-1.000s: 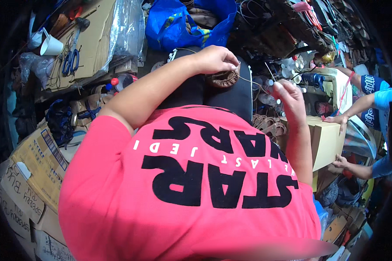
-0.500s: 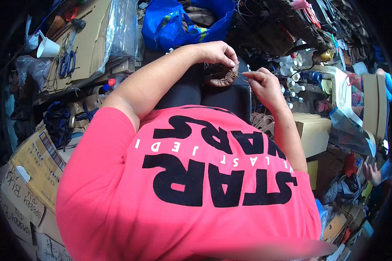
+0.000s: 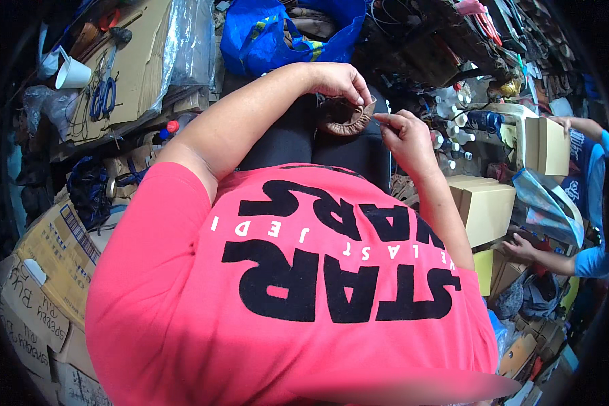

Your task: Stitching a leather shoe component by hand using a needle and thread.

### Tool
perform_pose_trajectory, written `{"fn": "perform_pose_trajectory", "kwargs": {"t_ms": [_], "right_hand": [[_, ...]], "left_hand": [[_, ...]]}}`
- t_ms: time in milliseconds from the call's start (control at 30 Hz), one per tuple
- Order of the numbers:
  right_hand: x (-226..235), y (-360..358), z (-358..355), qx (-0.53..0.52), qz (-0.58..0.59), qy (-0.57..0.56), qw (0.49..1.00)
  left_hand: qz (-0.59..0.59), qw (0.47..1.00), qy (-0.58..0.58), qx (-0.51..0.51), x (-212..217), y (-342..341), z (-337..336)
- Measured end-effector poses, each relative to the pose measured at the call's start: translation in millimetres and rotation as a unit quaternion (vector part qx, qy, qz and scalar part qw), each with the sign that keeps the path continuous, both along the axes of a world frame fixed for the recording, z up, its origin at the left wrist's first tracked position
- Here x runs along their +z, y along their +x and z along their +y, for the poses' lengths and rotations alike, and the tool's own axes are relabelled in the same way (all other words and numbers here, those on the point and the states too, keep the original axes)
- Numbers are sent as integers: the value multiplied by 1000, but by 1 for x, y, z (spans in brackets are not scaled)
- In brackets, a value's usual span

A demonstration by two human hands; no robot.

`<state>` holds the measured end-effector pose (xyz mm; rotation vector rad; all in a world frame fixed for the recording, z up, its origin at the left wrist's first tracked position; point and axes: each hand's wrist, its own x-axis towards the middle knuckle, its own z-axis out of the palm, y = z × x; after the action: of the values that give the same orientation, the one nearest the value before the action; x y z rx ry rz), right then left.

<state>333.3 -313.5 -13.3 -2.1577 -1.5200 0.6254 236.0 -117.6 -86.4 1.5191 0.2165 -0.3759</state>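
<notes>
A brown leather shoe upper (image 3: 347, 126) with a puckered, gathered edge rests over my dark-clothed thighs. My left hand (image 3: 345, 84) is closed on its far edge, thumb and fingers pinched together. Just right of the upper is my right hand (image 3: 410, 139), its thumb and forefinger pressed together close to the stitched edge. Whatever thin thing lies in that pinch is too small to make out.
A blue bag (image 3: 250, 47) holding brown pieces stands beyond my knees. Stacked cardboard (image 3: 132, 81), blue-handled scissors (image 3: 103, 98) and a white cup (image 3: 73, 73) lie left. Right are bottles, a tan box (image 3: 484, 210) and another person's arms, one hand on a box (image 3: 553, 145).
My right hand has shifted slightly, its fingertips now nearer the upper's edge. At the right, the other person has moved in, and the box held there sits further left and lower.
</notes>
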Motion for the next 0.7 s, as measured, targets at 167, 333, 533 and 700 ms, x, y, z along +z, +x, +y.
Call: {"fn": "perform_pose_trajectory", "kwargs": {"t_ms": [167, 333, 533, 700], "right_hand": [[-3, 2, 0, 0, -7, -5, 1000], [-12, 28, 10, 49, 67, -39, 996], [-34, 55, 10, 43, 282, -105, 953], [-53, 67, 8, -1, 468, -123, 875]], "left_hand": [[10, 1000, 6, -15, 3, 5, -2], [7, 993, 107, -51, 0, 15, -2], [-18, 997, 30, -66, -8, 11, 0], [-15, 996, 32, -82, -4, 13, -2]]}}
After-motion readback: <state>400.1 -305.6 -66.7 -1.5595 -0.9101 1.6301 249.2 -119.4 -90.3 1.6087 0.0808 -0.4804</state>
